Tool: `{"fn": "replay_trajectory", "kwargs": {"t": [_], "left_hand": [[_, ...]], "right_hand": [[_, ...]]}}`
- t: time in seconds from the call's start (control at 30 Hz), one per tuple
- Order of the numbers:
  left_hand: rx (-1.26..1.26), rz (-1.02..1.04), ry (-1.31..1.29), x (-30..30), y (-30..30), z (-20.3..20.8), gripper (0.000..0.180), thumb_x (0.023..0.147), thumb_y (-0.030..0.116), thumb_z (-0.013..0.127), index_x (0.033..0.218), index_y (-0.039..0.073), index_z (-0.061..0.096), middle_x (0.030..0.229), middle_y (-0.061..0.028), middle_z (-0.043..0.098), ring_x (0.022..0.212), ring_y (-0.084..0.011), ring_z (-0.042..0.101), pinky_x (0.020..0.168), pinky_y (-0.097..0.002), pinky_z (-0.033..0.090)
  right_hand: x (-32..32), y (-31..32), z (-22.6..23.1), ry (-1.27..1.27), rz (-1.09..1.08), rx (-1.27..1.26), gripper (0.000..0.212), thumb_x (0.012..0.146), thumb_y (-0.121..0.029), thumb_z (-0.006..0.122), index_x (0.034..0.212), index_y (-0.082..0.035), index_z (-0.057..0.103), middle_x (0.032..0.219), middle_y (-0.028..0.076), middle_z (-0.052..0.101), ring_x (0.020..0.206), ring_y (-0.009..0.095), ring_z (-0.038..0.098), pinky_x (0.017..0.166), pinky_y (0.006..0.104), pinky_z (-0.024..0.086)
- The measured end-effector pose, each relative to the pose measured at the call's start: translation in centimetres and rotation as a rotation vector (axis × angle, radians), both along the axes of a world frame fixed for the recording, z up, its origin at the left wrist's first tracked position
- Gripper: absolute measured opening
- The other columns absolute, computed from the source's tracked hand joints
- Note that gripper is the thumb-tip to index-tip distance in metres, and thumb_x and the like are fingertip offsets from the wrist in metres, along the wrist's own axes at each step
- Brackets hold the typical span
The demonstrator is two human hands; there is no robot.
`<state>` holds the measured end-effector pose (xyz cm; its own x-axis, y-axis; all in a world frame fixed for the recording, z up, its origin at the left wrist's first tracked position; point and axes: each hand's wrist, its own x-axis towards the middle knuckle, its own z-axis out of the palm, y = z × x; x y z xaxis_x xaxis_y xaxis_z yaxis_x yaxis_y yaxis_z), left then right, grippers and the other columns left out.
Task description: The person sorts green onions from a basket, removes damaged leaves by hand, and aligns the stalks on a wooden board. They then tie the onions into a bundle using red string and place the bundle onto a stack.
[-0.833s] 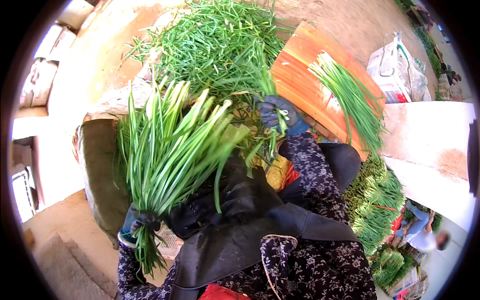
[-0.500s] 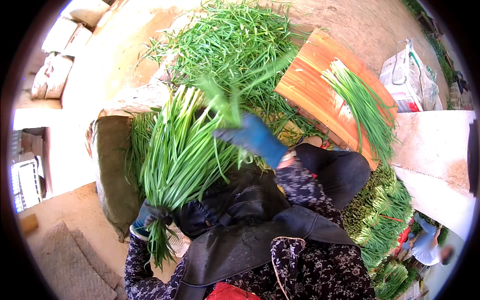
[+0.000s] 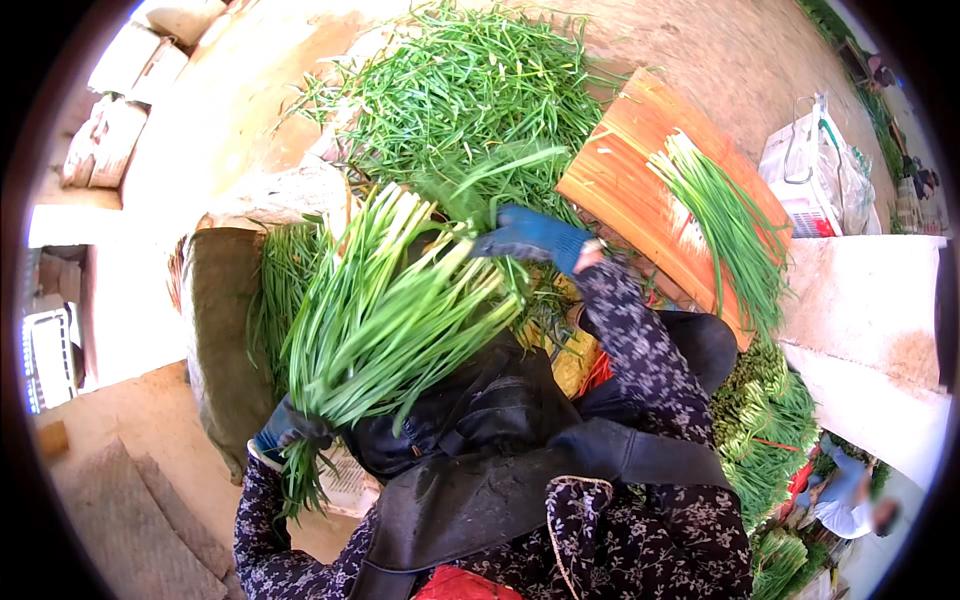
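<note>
A thick bunch of garlic chives (image 3: pixel 390 310) lies slantwise over my lap, its pale stem ends up and away from me. My left hand (image 3: pixel 284 432), in a blue and dark glove, is wrapped round the leafy end, with tips poking out below it. At the stem end is my right hand (image 3: pixel 530 240), in a blue glove, its fingers reaching left against the stems. Motion smears those fingers and some loose green leaves just above them, so their grip is unclear.
Beyond my lap spreads a heap of loose leaves (image 3: pixel 470 90). A wooden board (image 3: pixel 610 165) at the right bears a smaller chive bunch (image 3: pixel 715 195). Stacked tied bundles (image 3: pixel 770 420) stand below it. A white crate (image 3: pixel 800 165) is farther right. Another person (image 3: pixel 850 500) sits at lower right.
My right hand has moved slightly up and right. The bunch's stem ends have fanned out toward the right, while my left hand keeps its hold and has shifted slightly left.
</note>
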<state>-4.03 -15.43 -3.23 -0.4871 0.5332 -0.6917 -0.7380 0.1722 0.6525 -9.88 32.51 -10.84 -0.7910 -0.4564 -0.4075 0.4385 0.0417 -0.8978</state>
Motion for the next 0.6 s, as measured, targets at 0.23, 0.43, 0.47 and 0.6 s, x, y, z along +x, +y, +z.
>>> {"fn": "replay_trajectory", "kwargs": {"t": [0.23, 0.43, 0.47, 0.6], "left_hand": [[-0.05, -0.071, 0.002, -1.6, -0.7, 0.0, 0.045, 0.083, 0.007, 0.07, 0.123, -0.003, 0.053, 0.094, -0.0139, 0.067, 0.078, -0.0204, 0.065, 0.067, -0.0305, 0.054], [-0.041, -0.077, -0.004, -1.8, 0.0, -0.3, 0.045, 0.083, 0.007, 0.07, 0.123, -0.003, 0.053, 0.094, -0.0137, 0.067, 0.078, -0.0203, 0.065, 0.067, -0.0304, 0.054], [-0.039, -0.08, -0.002, -1.8, 0.2, -0.2, 0.045, 0.083, 0.006, 0.07, 0.123, -0.003, 0.053, 0.094, -0.0137, 0.067, 0.078, -0.0203, 0.065, 0.067, -0.0304, 0.054], [-0.063, -0.065, -0.003, -1.1, -0.2, -0.1, 0.045, 0.082, 0.006, 0.07, 0.123, -0.003, 0.053, 0.094, -0.0136, 0.067, 0.078, -0.0202, 0.065, 0.067, -0.0304, 0.054]], "right_hand": [[-0.7, -2.3, 3.4, 0.061, 0.016, -0.346, 0.027, 0.08, -0.008, 0.07, 0.104, 0.003, 0.063, 0.085, 0.01, 0.068, 0.069, 0.018, 0.064, 0.063, 0.0333, 0.053], [3.7, 7.1, -2.9, -0.191, -0.443, -1.308, 0.01, 0.089, -0.012, 0.061, 0.094, -0.003, 0.058, 0.08, 0.001, 0.059, 0.064, 0.012, 0.058, 0.072, 0.0355, 0.055], [5.7, 9.3, -4.3, -0.161, -0.523, -1.047, 0.013, 0.089, -0.012, 0.061, 0.097, -0.003, 0.059, 0.087, 0.003, 0.061, 0.068, 0.015, 0.06, 0.074, 0.0359, 0.055], [9.7, 2.8, 0.6, 0.026, -0.507, -0.22, 0.041, 0.081, -0.012, 0.072, 0.118, -0.001, 0.059, 0.104, 0.012, 0.066, 0.092, 0.02, 0.065, 0.085, 0.0331, 0.053]]}}
